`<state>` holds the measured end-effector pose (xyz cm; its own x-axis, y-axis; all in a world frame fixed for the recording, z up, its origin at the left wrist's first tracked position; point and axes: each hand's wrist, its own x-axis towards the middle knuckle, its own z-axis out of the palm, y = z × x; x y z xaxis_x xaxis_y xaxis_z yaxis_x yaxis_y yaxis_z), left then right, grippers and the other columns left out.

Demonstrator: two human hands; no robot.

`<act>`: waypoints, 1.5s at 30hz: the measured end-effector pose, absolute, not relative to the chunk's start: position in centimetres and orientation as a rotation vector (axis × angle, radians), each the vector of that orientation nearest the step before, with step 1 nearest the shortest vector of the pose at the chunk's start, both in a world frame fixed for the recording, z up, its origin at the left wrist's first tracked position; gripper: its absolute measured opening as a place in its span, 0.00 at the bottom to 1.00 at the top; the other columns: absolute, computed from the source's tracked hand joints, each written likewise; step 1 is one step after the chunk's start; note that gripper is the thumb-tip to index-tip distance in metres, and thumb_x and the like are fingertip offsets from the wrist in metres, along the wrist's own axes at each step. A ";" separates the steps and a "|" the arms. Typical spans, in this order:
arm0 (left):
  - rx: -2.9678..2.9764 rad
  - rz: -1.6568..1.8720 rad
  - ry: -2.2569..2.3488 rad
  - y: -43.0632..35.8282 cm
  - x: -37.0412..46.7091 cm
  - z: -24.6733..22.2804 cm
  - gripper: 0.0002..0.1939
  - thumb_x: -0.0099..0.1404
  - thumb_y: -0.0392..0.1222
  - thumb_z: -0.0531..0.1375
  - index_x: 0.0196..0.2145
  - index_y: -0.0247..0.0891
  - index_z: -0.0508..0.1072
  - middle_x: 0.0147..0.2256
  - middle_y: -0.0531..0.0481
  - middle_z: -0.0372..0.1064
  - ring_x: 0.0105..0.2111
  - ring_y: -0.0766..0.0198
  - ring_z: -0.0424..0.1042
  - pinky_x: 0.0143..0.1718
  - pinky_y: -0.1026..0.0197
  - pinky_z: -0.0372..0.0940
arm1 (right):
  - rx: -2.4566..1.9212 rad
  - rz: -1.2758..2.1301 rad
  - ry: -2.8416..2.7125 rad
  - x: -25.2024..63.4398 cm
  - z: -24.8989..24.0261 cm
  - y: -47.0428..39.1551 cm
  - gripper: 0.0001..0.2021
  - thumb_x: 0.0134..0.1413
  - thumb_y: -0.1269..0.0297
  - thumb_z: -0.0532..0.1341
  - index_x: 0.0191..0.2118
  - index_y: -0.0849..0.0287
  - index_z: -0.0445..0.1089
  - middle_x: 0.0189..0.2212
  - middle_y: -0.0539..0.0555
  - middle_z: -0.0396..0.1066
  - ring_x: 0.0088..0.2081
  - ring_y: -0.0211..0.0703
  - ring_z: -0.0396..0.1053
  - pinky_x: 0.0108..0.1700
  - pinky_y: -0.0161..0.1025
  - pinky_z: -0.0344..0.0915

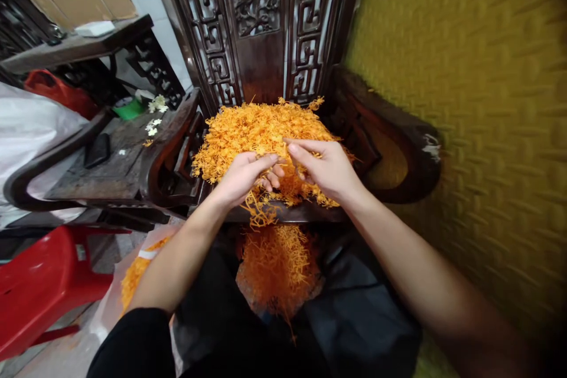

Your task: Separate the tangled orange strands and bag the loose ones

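A big heap of orange stringy, branched pieces (261, 124) covers the seat of a dark carved wooden chair (261, 68). Over the front of this heap my left hand (252, 174) has its thumb and fingers closed on an orange stringy piece (257, 212), whose strands seem to hang below the fingers. Close beside it, my right hand (321, 162) pinches with thumb and index finger at a small orange bit; its exact shape is hard to make out. The fingertips of both hands almost meet. Between my legs, more orange strands (279, 260) fill a bag.
Left of the chair stands another dark wooden chair (119, 174) bearing a black wallet-like item (97, 150), a green container (128, 108) and pale bits. A red plastic stool (39, 283) and a clear bag (110, 307) holding orange pieces are lower left. Yellow woven-textured material (478, 130) rises at right.
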<state>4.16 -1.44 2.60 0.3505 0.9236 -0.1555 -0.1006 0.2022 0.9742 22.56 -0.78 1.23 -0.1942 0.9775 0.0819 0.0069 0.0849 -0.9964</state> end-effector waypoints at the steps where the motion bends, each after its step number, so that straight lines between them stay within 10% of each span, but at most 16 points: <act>1: 1.154 0.886 0.941 -1.5 4.3 2.6 0.16 0.64 0.49 0.66 0.30 0.31 0.78 0.29 0.44 0.77 0.23 0.69 0.73 0.23 0.65 0.66 | -1.049 1.306 -1.418 22.3 1.3 -0.9 0.21 0.57 0.47 0.67 0.46 0.60 0.79 0.20 0.46 0.65 0.17 0.32 0.57 0.20 0.33 0.52; 6: 1.104 0.991 0.983 -1.6 3.9 3.0 0.13 0.56 0.46 0.70 0.27 0.31 0.77 0.18 0.51 0.68 0.13 0.75 0.60 0.15 0.68 0.50 | -1.080 1.031 -1.162 23.7 1.3 1.6 0.22 0.49 0.43 0.71 0.29 0.57 0.68 0.19 0.47 0.62 0.19 0.32 0.57 0.20 0.33 0.51; 11: 1.033 0.936 0.979 -1.6 2.8 3.4 0.10 0.55 0.43 0.69 0.25 0.31 0.78 0.15 0.52 0.65 0.12 0.77 0.54 0.16 0.67 0.42 | -1.059 1.243 -1.076 25.2 1.8 1.9 0.20 0.48 0.48 0.72 0.34 0.58 0.66 0.39 0.56 0.75 0.24 0.36 0.70 0.17 0.30 0.51; 15: 1.108 0.835 0.982 -1.7 3.0 3.1 0.11 0.57 0.45 0.68 0.27 0.32 0.79 0.17 0.51 0.67 0.13 0.76 0.55 0.17 0.66 0.42 | -0.952 1.413 -1.270 23.3 2.1 -0.5 0.24 0.52 0.47 0.70 0.49 0.57 0.73 0.27 0.49 0.71 0.20 0.33 0.64 0.17 0.31 0.50; 19: 1.168 0.790 1.043 -2.0 3.3 3.3 0.12 0.54 0.46 0.69 0.25 0.33 0.79 0.16 0.52 0.65 0.14 0.74 0.57 0.17 0.66 0.42 | -1.067 1.290 -1.366 23.1 2.2 0.1 0.21 0.50 0.43 0.71 0.36 0.57 0.73 0.16 0.45 0.60 0.16 0.31 0.55 0.17 0.32 0.48; 24: 1.188 0.729 1.105 -2.1 2.8 3.8 0.11 0.51 0.45 0.69 0.22 0.34 0.78 0.13 0.53 0.61 0.14 0.74 0.53 0.18 0.65 0.38 | -1.055 0.972 -0.983 25.6 2.0 2.6 0.20 0.52 0.44 0.69 0.32 0.55 0.65 0.26 0.47 0.66 0.19 0.33 0.61 0.17 0.32 0.52; 27: 1.227 0.651 1.101 -2.1 2.6 3.6 0.11 0.55 0.47 0.68 0.24 0.35 0.79 0.14 0.54 0.61 0.14 0.74 0.52 0.19 0.65 0.39 | -1.069 1.156 -1.316 25.1 2.3 1.3 0.19 0.53 0.46 0.70 0.37 0.57 0.71 0.34 0.52 0.73 0.23 0.36 0.67 0.20 0.34 0.58; 33: 1.385 0.549 1.143 -2.1 2.5 3.8 0.10 0.57 0.45 0.66 0.25 0.36 0.80 0.16 0.53 0.64 0.16 0.72 0.57 0.20 0.66 0.45 | -1.019 1.276 -1.799 22.4 3.1 -0.5 0.17 0.57 0.49 0.68 0.35 0.60 0.77 0.18 0.46 0.65 0.18 0.32 0.57 0.22 0.34 0.53; 39: 1.190 0.666 1.137 -1.6 2.3 3.4 0.11 0.55 0.45 0.69 0.23 0.35 0.79 0.15 0.55 0.58 0.15 0.74 0.50 0.19 0.66 0.41 | -0.998 0.942 -0.893 25.4 2.6 3.4 0.17 0.52 0.49 0.69 0.33 0.56 0.68 0.28 0.49 0.69 0.20 0.32 0.62 0.18 0.31 0.49; 45: 0.961 0.986 0.901 -0.7 2.3 3.4 0.12 0.63 0.48 0.63 0.34 0.36 0.80 0.37 0.42 0.76 0.29 0.66 0.67 0.27 0.63 0.63 | -1.074 1.035 -1.433 24.1 2.8 0.3 0.12 0.57 0.55 0.67 0.34 0.59 0.77 0.30 0.55 0.76 0.23 0.40 0.69 0.22 0.36 0.62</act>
<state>2.26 -0.68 3.36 0.2918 0.9412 -0.1700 -0.2537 0.2475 0.9351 24.13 0.30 2.81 -0.0791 0.9712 0.2249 0.0923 0.2318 -0.9684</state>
